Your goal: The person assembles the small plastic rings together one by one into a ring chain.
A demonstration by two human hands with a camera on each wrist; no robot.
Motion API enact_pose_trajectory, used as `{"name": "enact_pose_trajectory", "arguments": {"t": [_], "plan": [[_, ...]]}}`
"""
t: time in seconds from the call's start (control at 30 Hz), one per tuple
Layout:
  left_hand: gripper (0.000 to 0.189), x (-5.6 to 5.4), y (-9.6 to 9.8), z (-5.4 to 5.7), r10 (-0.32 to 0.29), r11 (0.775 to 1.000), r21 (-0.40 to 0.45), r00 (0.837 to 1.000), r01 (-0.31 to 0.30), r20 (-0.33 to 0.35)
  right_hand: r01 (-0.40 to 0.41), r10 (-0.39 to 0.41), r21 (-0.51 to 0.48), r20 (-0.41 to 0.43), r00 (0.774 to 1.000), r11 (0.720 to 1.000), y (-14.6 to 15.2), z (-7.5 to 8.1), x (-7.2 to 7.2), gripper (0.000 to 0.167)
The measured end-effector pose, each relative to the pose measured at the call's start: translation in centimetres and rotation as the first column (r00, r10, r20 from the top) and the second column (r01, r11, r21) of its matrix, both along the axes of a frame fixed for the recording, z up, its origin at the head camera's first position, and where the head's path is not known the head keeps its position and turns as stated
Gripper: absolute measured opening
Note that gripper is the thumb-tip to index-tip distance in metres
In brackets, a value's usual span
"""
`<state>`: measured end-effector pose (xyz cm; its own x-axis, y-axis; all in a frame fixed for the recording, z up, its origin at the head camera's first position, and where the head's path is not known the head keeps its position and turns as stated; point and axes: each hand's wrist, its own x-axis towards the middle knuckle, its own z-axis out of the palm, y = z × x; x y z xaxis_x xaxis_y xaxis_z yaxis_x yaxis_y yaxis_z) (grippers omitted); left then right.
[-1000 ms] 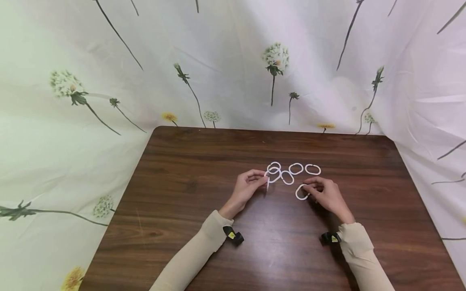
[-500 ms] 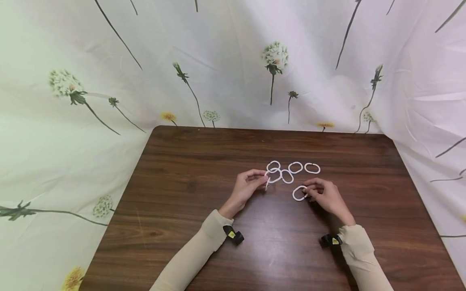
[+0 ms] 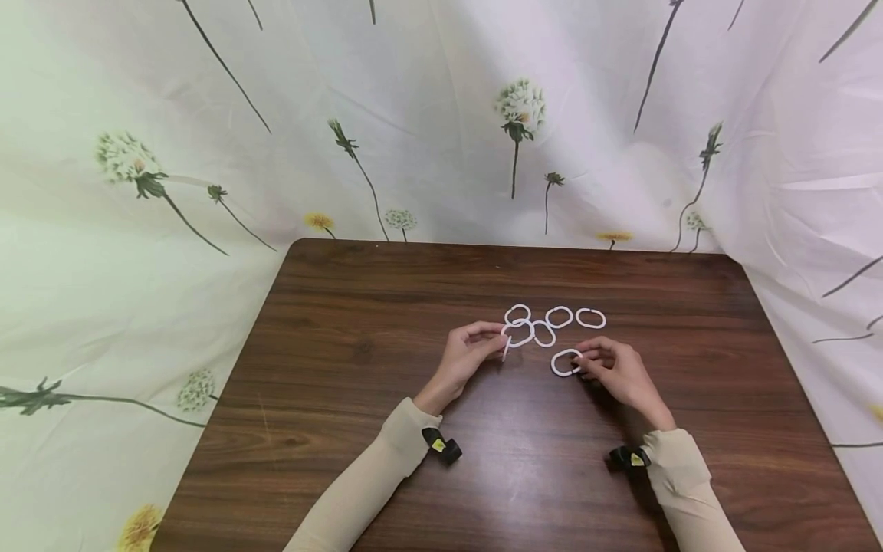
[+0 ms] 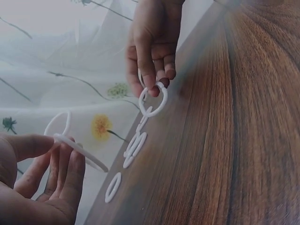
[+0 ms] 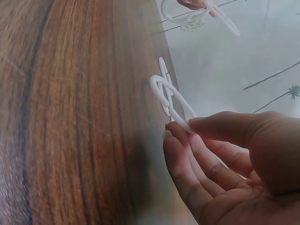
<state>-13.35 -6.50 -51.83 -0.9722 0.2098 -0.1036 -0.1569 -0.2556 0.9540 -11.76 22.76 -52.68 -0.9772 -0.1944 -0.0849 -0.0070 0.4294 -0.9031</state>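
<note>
White oval curtain rings, each with a small gap, are the things handled. My left hand (image 3: 472,354) pinches two of them between thumb and fingertips; one ring (image 4: 84,152) slants down from the thumb in the left wrist view, and another loops above it. To the right, my right hand (image 3: 618,369) pinches a single ring (image 5: 178,116) by its end, thumb against fingertips. In the head view that ring (image 3: 553,363) points left toward the other hand, with a span of table between them. The gap of the right ring shows close to the fingertips.
Several loose rings lie just beyond the hands on the brown wooden table (image 3: 386,307), among them one ring (image 3: 592,327) at the far right of the group. A flower-printed cloth (image 3: 441,138) hangs behind the table. Both wrists wear black camera straps (image 3: 441,446).
My right hand has turned its ring, which now lies more level and a little farther left and up in the head view. The left hand stays in place; its edge-on ring has tilted slightly.
</note>
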Motion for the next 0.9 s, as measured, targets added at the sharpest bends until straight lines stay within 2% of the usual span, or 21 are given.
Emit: {"name": "enact_pose_trajectory", "arguments": {"t": [0.43, 0.67, 0.9], "plan": [[0.040, 0.3, 0.2, -0.1, -0.010, 1.000, 0.012, 1.000, 0.010, 0.010, 0.021, -0.021, -0.044, 0.015, 1.000, 0.999, -0.2, 1.2, 0.4, 0.033], [0.040, 0.4, 0.4, 0.1, -0.011, 1.000, 0.013, 1.000, 0.010, 0.011, 0.034, -0.037, -0.065, -0.050, 0.998, 0.997, -0.5, 1.7, 0.5, 0.027], [0.039, 0.5, 0.7, 0.3, -0.004, 1.000, -0.007, 1.000, 0.004, 0.018, 0.060, -0.066, -0.084, -0.066, 0.996, 0.995, -0.7, 1.9, 0.4, 0.020]]}}
